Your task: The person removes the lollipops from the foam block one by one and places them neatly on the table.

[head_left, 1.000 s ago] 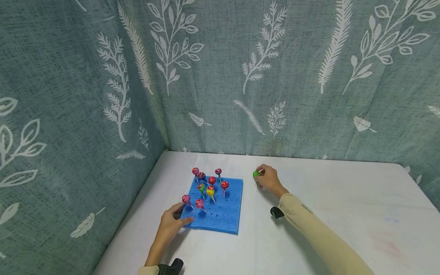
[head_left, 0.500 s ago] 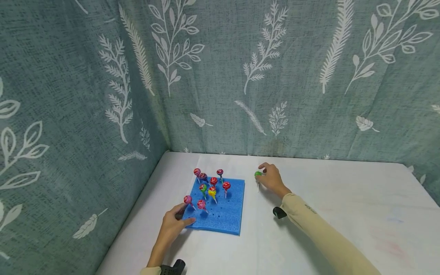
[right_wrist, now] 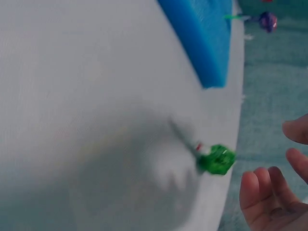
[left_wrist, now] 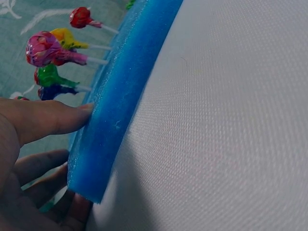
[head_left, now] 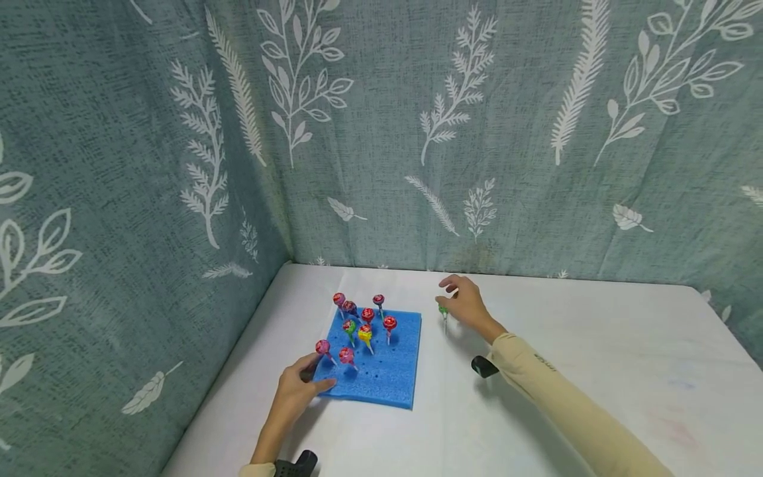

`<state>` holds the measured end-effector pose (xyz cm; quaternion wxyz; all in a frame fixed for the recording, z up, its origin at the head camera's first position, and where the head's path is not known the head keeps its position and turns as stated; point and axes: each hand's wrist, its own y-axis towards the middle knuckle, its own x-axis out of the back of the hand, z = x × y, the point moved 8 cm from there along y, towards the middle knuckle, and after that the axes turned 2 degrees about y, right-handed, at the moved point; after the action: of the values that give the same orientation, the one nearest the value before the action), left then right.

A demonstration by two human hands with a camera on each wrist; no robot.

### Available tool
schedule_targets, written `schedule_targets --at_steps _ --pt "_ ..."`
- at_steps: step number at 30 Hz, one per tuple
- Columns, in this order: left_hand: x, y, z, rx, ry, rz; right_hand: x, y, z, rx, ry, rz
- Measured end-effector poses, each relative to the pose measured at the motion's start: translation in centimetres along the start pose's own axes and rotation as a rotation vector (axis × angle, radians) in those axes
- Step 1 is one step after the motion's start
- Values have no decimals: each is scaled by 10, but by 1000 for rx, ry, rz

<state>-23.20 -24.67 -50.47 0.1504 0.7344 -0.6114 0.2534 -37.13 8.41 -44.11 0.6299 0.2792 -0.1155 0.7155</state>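
Observation:
A blue foam board lies on the table with several wrapped lollipops upright or leaning in it, among them a yellow lollipop and a red lollipop. My left hand holds the board's near-left corner. Its thumb rests on the top edge, and the other fingers reach round the side. To the right of the board, a green lollipop lies on the table. My right hand is just above it, fingers spread and apart from it in the right wrist view.
The white-covered table stretches to the right. A patterned green curtain closes off the back and left. Holes dot the board's top. Black wrist devices, such as the right one, stick out from both wrists.
My right hand's fingers have come off the green lollipop, spreading and rising slightly. The lollipop now sits a little lower in the head view. My left hand stays at the board's corner.

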Motion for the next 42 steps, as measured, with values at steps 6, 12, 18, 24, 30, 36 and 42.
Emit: schedule_targets --at_steps 6,12,18,24,30,36,42 --pt "1 0 1 5 4 -3 -5 -3 21 33 43 14" --pt "-1 -1 -1 -2 13 -5 -10 -7 35 62 67 10" --pt "0 -2 1 6 12 -12 -17 -11 45 73 96 38" --pt "1 -1 0 -7 16 -19 -22 -14 54 82 139 34" --pt "0 0 0 -5 24 -19 -33 -18 60 83 153 20" --pt "1 -2 1 9 35 -22 -49 -23 62 77 169 49" --pt "1 -3 -1 6 40 -23 -57 -27 64 112 183 50"
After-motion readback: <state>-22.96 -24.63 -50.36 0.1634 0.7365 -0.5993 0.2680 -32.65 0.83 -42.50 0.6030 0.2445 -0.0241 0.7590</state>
